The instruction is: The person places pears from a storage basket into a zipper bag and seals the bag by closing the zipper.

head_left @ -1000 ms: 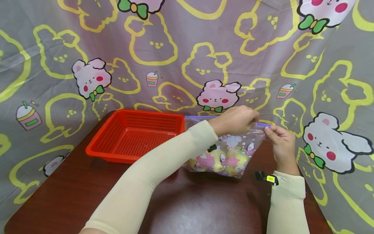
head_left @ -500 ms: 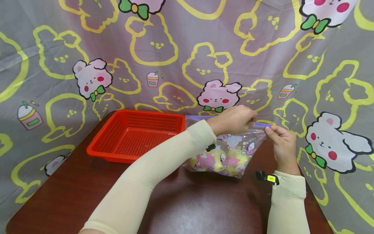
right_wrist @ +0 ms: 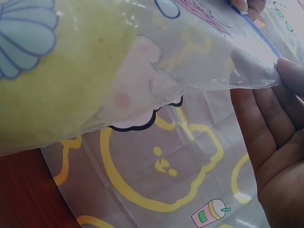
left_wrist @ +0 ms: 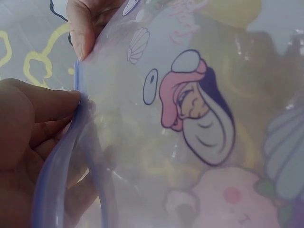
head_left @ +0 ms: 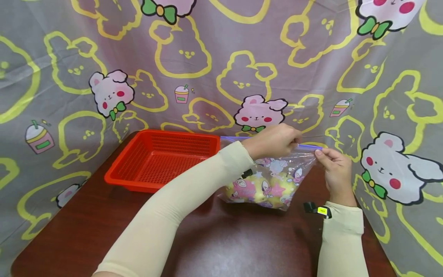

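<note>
A red basket (head_left: 159, 165) stands beside the printed bag (head_left: 264, 186) on the desk (head_left: 259, 238), both partly behind the left sleeve (head_left: 176, 196); left grip (head_left: 271, 141) and right grip (head_left: 337, 171) pinch the purple seal (head_left: 309, 146).

Obstacles: transparent cartoon-printed plastic zip bag (head_left: 273, 188), right of red rectangular perforated plastic basket (head_left: 166, 165); cream fabric left sleeve (head_left: 166, 209), slanting in front of both; grey yellow-patterned curtain (head_left: 200, 38), behind and at both sides. Passage: front of glossy dark-brown tabletop (head_left: 256, 242), right of that sleeve; basket's open top.
</note>
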